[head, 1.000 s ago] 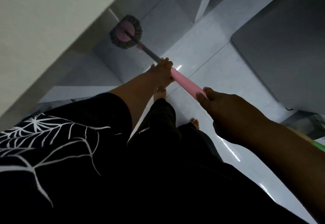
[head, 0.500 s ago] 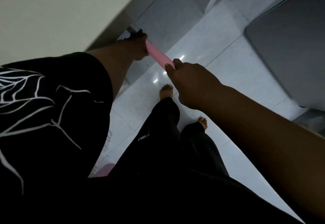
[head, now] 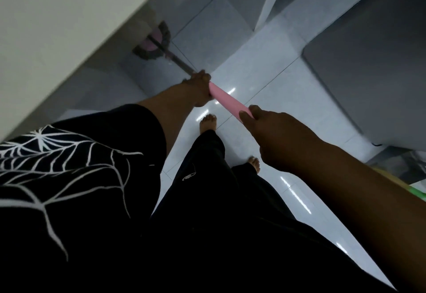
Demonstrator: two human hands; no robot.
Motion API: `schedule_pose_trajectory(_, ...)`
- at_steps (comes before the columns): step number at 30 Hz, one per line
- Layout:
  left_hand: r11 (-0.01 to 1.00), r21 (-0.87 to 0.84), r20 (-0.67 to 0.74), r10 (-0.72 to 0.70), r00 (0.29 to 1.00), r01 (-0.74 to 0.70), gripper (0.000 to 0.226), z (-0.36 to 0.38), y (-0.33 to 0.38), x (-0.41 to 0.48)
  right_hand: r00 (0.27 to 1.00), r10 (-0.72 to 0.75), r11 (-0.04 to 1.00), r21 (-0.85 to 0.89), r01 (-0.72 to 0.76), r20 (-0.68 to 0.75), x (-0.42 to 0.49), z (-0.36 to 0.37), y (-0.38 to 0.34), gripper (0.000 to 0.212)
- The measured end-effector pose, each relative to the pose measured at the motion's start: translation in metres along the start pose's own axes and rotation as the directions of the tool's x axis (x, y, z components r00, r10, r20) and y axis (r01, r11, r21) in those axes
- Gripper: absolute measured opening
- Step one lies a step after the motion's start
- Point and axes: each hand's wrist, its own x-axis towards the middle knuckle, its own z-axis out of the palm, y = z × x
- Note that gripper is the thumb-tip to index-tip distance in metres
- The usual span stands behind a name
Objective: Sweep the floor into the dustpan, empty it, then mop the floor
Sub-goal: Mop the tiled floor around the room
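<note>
A mop with a pink grip [head: 227,100] and a grey metal shaft [head: 177,61] reaches forward to the left. Its round head [head: 153,44], pink in the middle with a dark grey fringe, lies on the white tiled floor [head: 265,80] against the foot of the pale wall. My left hand [head: 200,85] grips the handle where the pink grip meets the shaft. My right hand [head: 274,136] holds the near end of the pink grip, thumb and fingers curled round it. Both arms stretch out over my bare feet [head: 208,122].
A pale wall [head: 57,27] runs along the left. A large grey flat-topped block [head: 373,67], perhaps furniture, fills the right side. Something green and yellow [head: 415,192] pokes out at the right edge behind my forearm. Glossy tiles lie open between the wall and the block.
The mop has been pushed forward again: its head, hidden half a second ago while the handle was drawn back near the wall, now shows at the wall's foot. Both hands keep their grip.
</note>
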Motion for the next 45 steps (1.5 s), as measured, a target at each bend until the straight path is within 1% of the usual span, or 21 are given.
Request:
schedule_pose_trajectory(3,1.000,0.013,-0.006,0.028,1.000,-0.028,0.061,0.028,0.030,-0.031,0.999,0.002,0.999,-0.034,-0.001,0.039,-0.046,0.013,0.003,0.067)
schedule_pose_trajectory(8,0.995,0.013,0.006,0.098,0.995,-0.098,0.069,0.078,0.074,-0.070,0.995,-0.001,0.998,-0.055,0.006,0.095,-0.123,0.030,0.010,0.062)
schedule_pose_trajectory(11,0.992,-0.013,-0.019,0.122,0.992,-0.122,0.065,0.104,0.098,-0.084,0.993,0.011,0.998,-0.066,-0.004,0.119,-0.160,0.035,0.018,0.071)
schedule_pose_trajectory(13,0.992,-0.033,-0.029,0.124,0.992,-0.125,0.061,0.117,0.108,-0.088,0.992,0.013,0.997,-0.075,-0.003,0.128,-0.177,0.038,0.022,0.075)
schedule_pose_trajectory(19,0.992,-0.060,-0.032,0.108,0.994,-0.110,0.050,0.134,0.113,-0.088,0.991,0.009,0.996,-0.084,0.002,0.130,-0.190,0.045,0.025,0.074)
schedule_pose_trajectory(24,0.987,-0.057,-0.077,0.143,0.987,-0.147,0.053,0.127,0.109,-0.087,0.992,0.000,0.993,-0.116,0.015,0.123,-0.179,0.041,0.023,0.074)
schedule_pose_trajectory(30,0.987,-0.092,-0.099,0.125,0.987,-0.135,0.056,0.103,0.083,-0.080,0.992,-0.022,0.989,-0.140,0.039,0.125,-0.143,0.021,0.015,0.072)
schedule_pose_trajectory(35,0.983,-0.142,-0.118,0.096,0.988,-0.113,0.049,0.069,0.041,-0.068,0.992,-0.040,0.982,-0.177,0.060,0.117,-0.093,-0.001,-0.001,0.072)
schedule_pose_trajectory(37,0.984,-0.151,-0.115,0.074,0.991,-0.091,0.052,0.055,0.022,-0.061,0.993,-0.054,0.980,-0.187,0.074,0.109,-0.069,-0.009,-0.010,0.072)
schedule_pose_trajectory(41,0.992,-0.128,-0.088,0.001,0.996,-0.013,0.063,0.027,-0.023,-0.039,0.991,-0.085,0.984,-0.150,0.099,0.102,-0.016,-0.027,-0.029,0.072)
schedule_pose_trajectory(45,0.991,-0.133,-0.074,-0.032,0.997,0.022,0.065,0.003,-0.066,-0.010,0.992,-0.112,0.988,-0.097,0.118,0.060,0.034,-0.040,-0.039,0.067)
